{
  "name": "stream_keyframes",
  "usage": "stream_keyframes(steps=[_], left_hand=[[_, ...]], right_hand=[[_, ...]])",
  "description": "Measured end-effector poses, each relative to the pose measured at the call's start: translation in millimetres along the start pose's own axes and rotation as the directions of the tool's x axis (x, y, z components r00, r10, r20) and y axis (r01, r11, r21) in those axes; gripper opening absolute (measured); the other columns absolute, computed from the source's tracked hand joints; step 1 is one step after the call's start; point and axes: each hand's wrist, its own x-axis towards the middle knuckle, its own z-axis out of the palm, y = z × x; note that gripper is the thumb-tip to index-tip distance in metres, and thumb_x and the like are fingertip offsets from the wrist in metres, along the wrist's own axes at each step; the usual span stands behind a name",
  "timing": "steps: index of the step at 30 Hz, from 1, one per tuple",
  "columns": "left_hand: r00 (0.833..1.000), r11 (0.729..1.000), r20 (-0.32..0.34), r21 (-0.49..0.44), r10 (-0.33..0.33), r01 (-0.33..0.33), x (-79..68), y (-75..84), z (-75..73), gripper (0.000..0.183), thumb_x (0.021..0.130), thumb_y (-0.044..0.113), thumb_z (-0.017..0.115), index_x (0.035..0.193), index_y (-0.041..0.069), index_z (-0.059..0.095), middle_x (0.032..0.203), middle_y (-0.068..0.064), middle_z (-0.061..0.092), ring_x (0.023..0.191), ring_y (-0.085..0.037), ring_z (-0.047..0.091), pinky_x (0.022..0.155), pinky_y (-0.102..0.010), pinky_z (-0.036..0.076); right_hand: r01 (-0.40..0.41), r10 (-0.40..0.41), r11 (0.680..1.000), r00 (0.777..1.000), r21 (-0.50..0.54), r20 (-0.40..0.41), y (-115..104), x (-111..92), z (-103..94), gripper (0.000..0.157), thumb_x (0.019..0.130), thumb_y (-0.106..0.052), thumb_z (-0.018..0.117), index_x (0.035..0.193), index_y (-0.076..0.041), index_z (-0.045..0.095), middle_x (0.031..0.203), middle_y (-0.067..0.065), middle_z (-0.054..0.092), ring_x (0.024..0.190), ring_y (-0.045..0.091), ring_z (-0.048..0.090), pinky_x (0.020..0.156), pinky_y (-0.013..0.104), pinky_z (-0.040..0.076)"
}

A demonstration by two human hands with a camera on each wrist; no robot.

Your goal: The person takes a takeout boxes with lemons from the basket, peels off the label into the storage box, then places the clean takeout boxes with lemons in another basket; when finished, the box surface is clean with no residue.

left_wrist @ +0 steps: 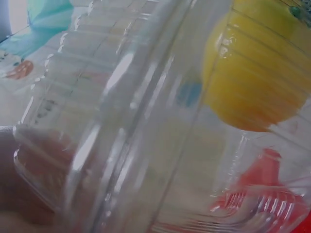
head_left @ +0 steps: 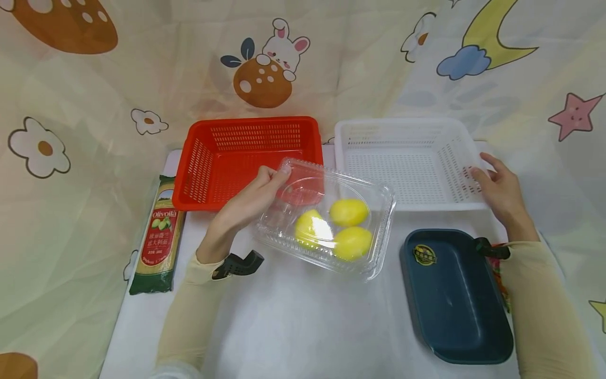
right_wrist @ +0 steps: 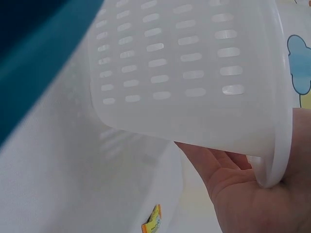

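Observation:
My left hand [head_left: 248,202] grips the upper left edge of a clear plastic clamshell box [head_left: 279,226], which it holds tilted above the table. Inside the box lie three yellow lemons [head_left: 349,212]. One lemon [left_wrist: 257,68] shows large through the ribbed plastic in the left wrist view, where the hand is mostly hidden. A white slotted plastic basket [head_left: 393,176] stands at the back right. My right hand [head_left: 504,192] holds that basket's right rim, thumb over the inner side. In the right wrist view, the hand [right_wrist: 248,199] wraps the rim of the basket [right_wrist: 194,116].
A red slotted basket [head_left: 189,163] stands at the back left, partly behind the box. Left of it lies an Olivoilà pasta packet [head_left: 158,237]. A dark teal dish [head_left: 454,300] sits at the front right, with a colourful packet [head_left: 501,279] partly hidden by my right sleeve.

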Motion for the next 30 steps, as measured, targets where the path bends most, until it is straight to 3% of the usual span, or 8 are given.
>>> stream_keyframes(steps=[4,11,19,24,27,30], left_hand=[[1.000,1.000,0.017,-0.024,0.010,-0.009,10.4,9.6,4.0,0.054,0.102,0.059,0.044,0.123,0.010,0.034,0.128,-0.016,0.044,0.123,-0.032,0.050,0.088,-0.042,0.058],[0.999,0.999,0.031,-0.042,0.023,-0.022,28.0,24.3,12.1,0.055,0.103,0.057,0.043,0.131,0.011,0.033,0.135,-0.014,0.042,0.123,-0.031,0.053,0.088,-0.043,0.060],[1.000,1.000,0.009,0.000,-0.008,0.008,44.8,40.6,21.4,0.072,0.102,0.062,0.042,0.148,0.010,0.023,0.130,-0.008,0.043,0.116,-0.028,0.056,0.090,-0.045,0.060],[1.000,0.999,0.021,-0.035,0.020,-0.019,57.7,49.6,31.1,0.067,0.103,0.061,0.038,0.142,0.008,0.026,0.124,-0.013,0.042,0.105,-0.032,0.060,0.081,-0.039,0.061],[0.999,0.998,0.030,-0.059,0.036,-0.034,66.0,52.5,38.8,0.067,0.105,0.058,0.037,0.144,0.006,0.024,0.122,-0.019,0.043,0.096,-0.032,0.062,0.073,-0.032,0.057],[0.999,0.997,0.028,-0.074,0.028,-0.026,74.2,55.6,46.2,0.074,0.104,0.058,0.039,0.152,0.006,0.015,0.126,-0.017,0.045,0.093,-0.030,0.065,0.076,-0.031,0.054]], right_hand=[[-0.005,0.005,1.000,1.000,0.005,-0.002,-0.3,-0.6,-0.7,0.066,0.100,-0.061,0.046,0.158,-0.050,0.015,0.157,0.026,0.040,0.093,0.012,0.062,0.060,0.017,0.055],[0.001,-0.001,1.000,1.000,0.024,-0.001,-2.9,-3.0,-0.3,0.066,0.100,-0.059,0.047,0.159,-0.047,0.018,0.155,0.028,0.042,0.083,0.001,0.060,0.061,0.018,0.055],[-0.005,0.005,1.000,1.000,0.001,-0.002,-4.4,-3.2,-0.3,0.068,0.100,-0.062,0.045,0.159,-0.047,0.015,0.157,0.026,0.040,0.100,0.020,0.063,0.062,0.017,0.055],[-0.014,0.014,1.000,1.000,0.007,0.004,-4.6,-4.1,-0.5,0.069,0.099,-0.063,0.045,0.159,-0.049,0.013,0.159,0.025,0.036,0.107,0.028,0.062,0.062,0.020,0.058],[-0.009,0.009,1.000,1.000,0.008,0.003,-4.3,-3.8,0.0,0.069,0.100,-0.063,0.045,0.159,-0.047,0.014,0.159,0.025,0.037,0.102,0.023,0.063,0.062,0.021,0.058],[0.002,-0.002,1.000,1.000,0.000,-0.002,-3.8,-3.2,0.5,0.068,0.100,-0.061,0.045,0.159,-0.047,0.016,0.157,0.026,0.040,0.095,0.013,0.063,0.062,0.020,0.057]])
